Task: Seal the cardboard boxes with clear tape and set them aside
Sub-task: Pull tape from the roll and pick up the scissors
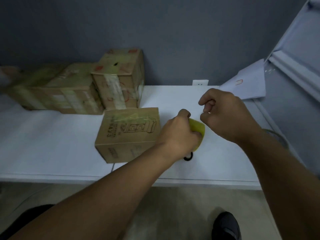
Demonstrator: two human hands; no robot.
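The left hand (174,134) grips the yellowish tape roll (197,131) just right of the small brown cardboard box (128,134); the right hand's (223,113) fingers pinch its free end, likely to draw out a strip.

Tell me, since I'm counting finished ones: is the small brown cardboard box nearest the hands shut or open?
Shut. The small brown cardboard box has its top flaps lying flat, with glossy clear tape across them.
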